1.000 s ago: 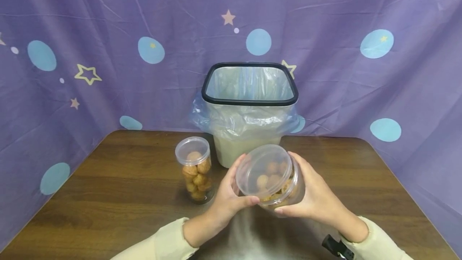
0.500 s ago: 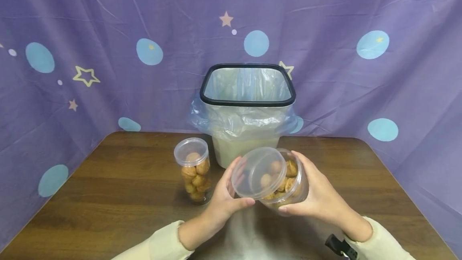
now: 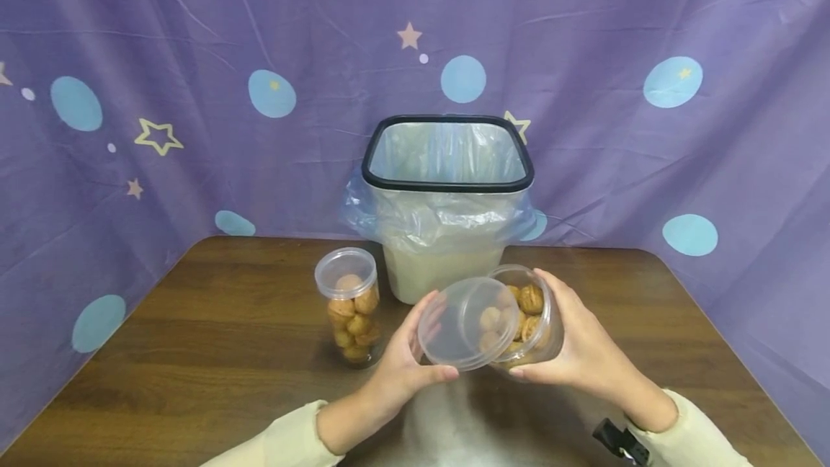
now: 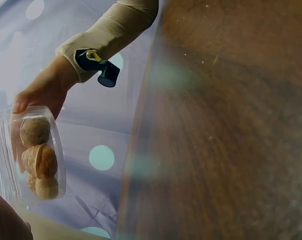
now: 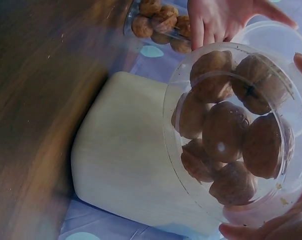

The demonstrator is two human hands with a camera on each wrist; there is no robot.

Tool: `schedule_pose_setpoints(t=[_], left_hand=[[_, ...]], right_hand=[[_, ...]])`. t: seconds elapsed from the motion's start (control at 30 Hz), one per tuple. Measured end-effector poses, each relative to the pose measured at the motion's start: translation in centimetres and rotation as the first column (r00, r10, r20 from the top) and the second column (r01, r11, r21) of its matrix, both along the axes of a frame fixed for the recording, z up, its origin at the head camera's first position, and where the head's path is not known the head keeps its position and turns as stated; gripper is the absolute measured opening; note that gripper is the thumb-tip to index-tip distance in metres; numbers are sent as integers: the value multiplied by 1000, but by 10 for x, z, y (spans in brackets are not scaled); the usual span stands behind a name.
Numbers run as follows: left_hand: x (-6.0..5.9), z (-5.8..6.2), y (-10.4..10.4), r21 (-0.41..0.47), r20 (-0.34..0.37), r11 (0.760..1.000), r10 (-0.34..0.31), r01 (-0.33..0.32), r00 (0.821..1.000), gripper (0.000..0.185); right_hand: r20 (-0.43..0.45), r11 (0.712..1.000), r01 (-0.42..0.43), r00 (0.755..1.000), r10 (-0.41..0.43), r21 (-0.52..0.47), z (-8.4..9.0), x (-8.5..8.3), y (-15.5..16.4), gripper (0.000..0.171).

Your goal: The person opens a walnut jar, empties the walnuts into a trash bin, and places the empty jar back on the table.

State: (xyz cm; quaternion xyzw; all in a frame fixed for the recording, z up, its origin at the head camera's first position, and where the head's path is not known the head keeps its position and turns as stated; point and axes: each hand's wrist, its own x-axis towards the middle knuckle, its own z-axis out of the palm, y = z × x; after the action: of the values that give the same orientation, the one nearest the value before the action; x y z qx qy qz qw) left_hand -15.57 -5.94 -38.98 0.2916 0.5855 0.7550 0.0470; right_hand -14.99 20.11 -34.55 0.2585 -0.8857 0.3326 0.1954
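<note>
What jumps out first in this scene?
At the table's near edge, the right hand grips an open jar of walnuts while the left hand holds its clear lid just off it. Behind stands a bag-lined bin, with a second closed jar to its left.

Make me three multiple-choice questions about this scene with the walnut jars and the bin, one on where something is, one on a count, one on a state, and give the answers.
1. Where does the closed jar stand?
A. inside the bin
B. on the table, left of the bin
C. in the right hand

2. How many clear jars of walnuts are in view?
A. two
B. one
C. four

3. What state is the held jar in?
A. sealed
B. empty
C. open, lid off

Answers:
1 B, the head view shows it upright on the wood beside the bin.
2 A, one stands on the table and one is in the right hand.
3 C, the left hand holds the lid clear of the jar's mouth, and the right wrist view shows the walnuts uncovered.
</note>
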Motion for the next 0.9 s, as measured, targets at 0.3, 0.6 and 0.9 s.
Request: schedule_pose_setpoints(t=[0.3,0.6,0.9], left_hand=[[1,-7,-8,-39,-32,998,-58,57,998,106],[-1,-14,-17,-26,-82,998,-65,63,995,103],[0,-18,-25,-37,-70,998,-58,55,996,102]], right_hand=[[-51,1000,-12,999,12,15,-3,-3,7,122],[-84,1000,-1,996,1,8,-4,-6,17,122],[-74,1000,25,997,-25,4,-6,-9,27,125]])
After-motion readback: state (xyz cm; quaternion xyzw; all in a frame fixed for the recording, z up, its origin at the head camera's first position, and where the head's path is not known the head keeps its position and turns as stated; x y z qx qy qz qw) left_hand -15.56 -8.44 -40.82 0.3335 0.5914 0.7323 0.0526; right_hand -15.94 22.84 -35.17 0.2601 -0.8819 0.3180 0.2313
